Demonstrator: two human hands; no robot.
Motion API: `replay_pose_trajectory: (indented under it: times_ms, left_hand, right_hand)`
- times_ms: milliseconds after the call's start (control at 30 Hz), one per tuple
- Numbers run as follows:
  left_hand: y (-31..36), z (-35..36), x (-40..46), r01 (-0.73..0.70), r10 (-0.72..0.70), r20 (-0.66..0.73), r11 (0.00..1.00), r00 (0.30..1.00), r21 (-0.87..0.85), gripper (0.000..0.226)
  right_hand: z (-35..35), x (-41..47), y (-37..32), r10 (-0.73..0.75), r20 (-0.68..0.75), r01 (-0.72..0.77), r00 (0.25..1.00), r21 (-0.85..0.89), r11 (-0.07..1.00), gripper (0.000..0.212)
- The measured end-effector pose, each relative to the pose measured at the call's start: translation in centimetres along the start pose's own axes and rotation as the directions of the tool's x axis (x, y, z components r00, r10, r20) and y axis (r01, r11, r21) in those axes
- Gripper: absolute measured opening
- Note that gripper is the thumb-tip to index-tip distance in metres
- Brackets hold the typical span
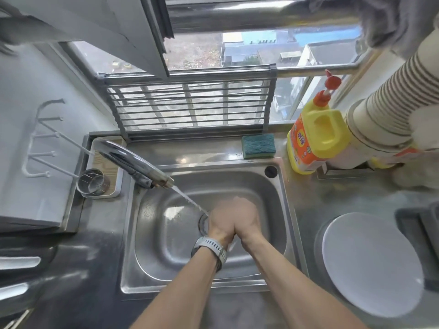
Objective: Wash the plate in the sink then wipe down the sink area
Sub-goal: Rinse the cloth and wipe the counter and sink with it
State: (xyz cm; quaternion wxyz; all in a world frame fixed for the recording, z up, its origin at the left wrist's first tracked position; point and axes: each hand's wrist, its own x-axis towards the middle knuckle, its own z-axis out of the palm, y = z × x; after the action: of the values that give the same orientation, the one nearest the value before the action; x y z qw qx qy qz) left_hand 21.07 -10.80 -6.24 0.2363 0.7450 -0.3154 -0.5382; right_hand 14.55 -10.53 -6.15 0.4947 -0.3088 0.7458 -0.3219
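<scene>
The white plate lies flat on the steel counter to the right of the sink. Over the middle of the basin, my left hand and my right hand are pressed together under the stream from the faucet. Water runs from the spout onto my left hand, just above the drain. Neither hand holds anything that I can see, and the fingertips are blurred. A grey watch sits on my left wrist.
A green sponge rests on the ledge behind the sink. A yellow detergent bottle stands at the back right beside a stack of paper cups. A metal utensil cup sits left of the faucet. A dark object borders the plate.
</scene>
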Motion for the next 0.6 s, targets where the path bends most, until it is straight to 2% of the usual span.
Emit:
replay_pose_trajectory:
  times_ms: [67, 133, 200, 267, 300, 333, 400, 433, 467, 500, 533, 600]
  left_hand:
    - [-0.1, 0.3, -0.3, 0.001, 0.0, 0.013, 0.998, 1.0, -0.061, 0.058]
    - [-0.4, 0.3, -0.2, -0.058, 0.058, 0.012, 0.998, 0.998, -0.001, 0.058]
    - [-0.8, 0.1, -0.1, -0.095, 0.096, -0.014, 0.994, 0.995, 0.054, 0.05]
    - [-1.5, 0.0, 0.3, -0.049, 0.05, -0.043, 0.999, 0.998, 0.013, 0.048]
    - [-1.8, 0.0, 0.3, -0.01, 0.01, -0.062, 1.0, 0.998, -0.006, 0.049]
    - [-2.3, 0.1, 0.5, 0.021, -0.021, -0.09, 1.0, 0.996, 0.0, 0.049]
    - [-3.4, 0.4, 0.9, 0.046, -0.04, -0.135, 0.998, 0.99, 0.042, 0.05]
    - [-3.8, 0.4, 1.0, 0.056, -0.048, -0.146, 0.997, 0.988, 0.047, 0.051]
    - [-4.4, 0.4, 1.2, 0.082, -0.075, -0.154, 0.996, 0.985, 0.043, 0.051]
    - [-4.9, 0.4, 1.3, 0.117, -0.111, -0.153, 0.993, 0.982, 0.034, 0.051]
    - [-5.0, 0.4, 1.1, 0.139, -0.135, -0.153, 0.99, 0.979, 0.016, 0.051]
    - [-4.8, 0.5, 0.8, 0.157, -0.157, -0.142, 0.988, 0.977, -0.01, 0.042]
  right_hand:
    - [-1.0, 0.1, -0.7, -0.032, 0.081, 0.039, 0.996, -0.078, 0.996, 0.033]
    - [-2.6, 0.2, -1.0, -0.047, 0.103, 0.061, 0.994, -0.132, 0.989, 0.032]
    - [-4.3, 0.2, -0.5, -0.047, 0.002, 0.046, 0.999, -0.195, 0.98, 0.031]
    - [-5.7, 0.1, 0.7, -0.065, -0.135, 0.021, 0.989, -0.305, 0.952, 0.02]
    - [-6.1, 0.0, 1.6, -0.091, -0.156, 0.03, 0.983, -0.358, 0.933, 0.019]
    - [-6.5, 0.0, 2.4, -0.117, -0.122, 0.058, 0.986, -0.404, 0.913, 0.02]
    - [-7.1, 0.1, 3.3, -0.107, 0.043, 0.114, 0.993, -0.483, 0.868, 0.012]
    - [-7.3, 0.0, 3.5, -0.073, 0.156, 0.145, 0.985, -0.52, 0.842, 0.025]
    - [-7.5, 0.0, 3.8, -0.045, 0.246, 0.175, 0.968, -0.537, 0.825, 0.047]
    - [-7.8, 0.0, 4.1, -0.035, 0.278, 0.185, 0.96, -0.534, 0.825, 0.06]
    - [-8.3, -0.2, 4.4, -0.07, 0.249, 0.196, 0.966, -0.529, 0.825, 0.06]
    - [-9.7, -0.3, 4.7, -0.19, 0.13, 0.23, 0.973, -0.49, 0.841, 0.044]
